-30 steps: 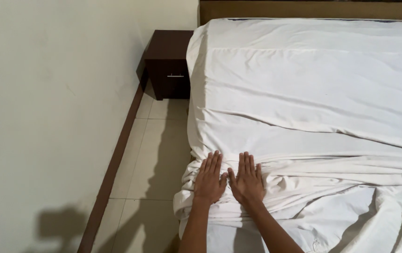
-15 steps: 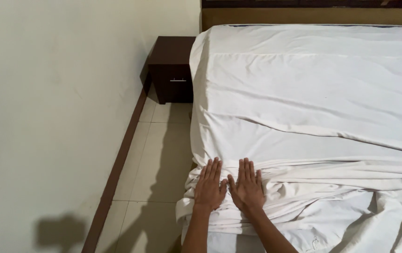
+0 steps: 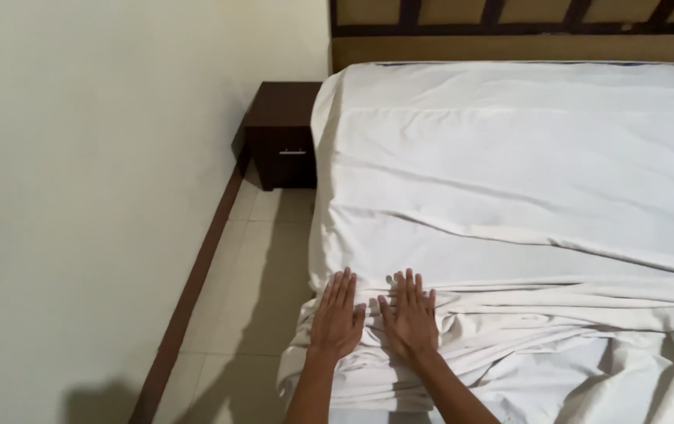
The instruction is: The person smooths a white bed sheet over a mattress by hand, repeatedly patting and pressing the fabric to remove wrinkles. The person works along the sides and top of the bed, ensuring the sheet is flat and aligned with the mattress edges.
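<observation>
Both hands lie flat, fingers spread, on the bunched edge of the white sheet (image 3: 510, 204) at the lower middle of the frame; neither grip pinches any cloth. The left hand (image 3: 337, 318) sits at the very corner of the bed (image 3: 329, 259), the right hand (image 3: 409, 318) just beside it toward the frame's centre. The sheet stretches from the palms to the upper right, its folds running left to right across the frame. The bed's right side and the lower wrinkles are cut off. A dark nightstand (image 3: 284, 141) stands upper left by the wall (image 3: 102, 173).
</observation>
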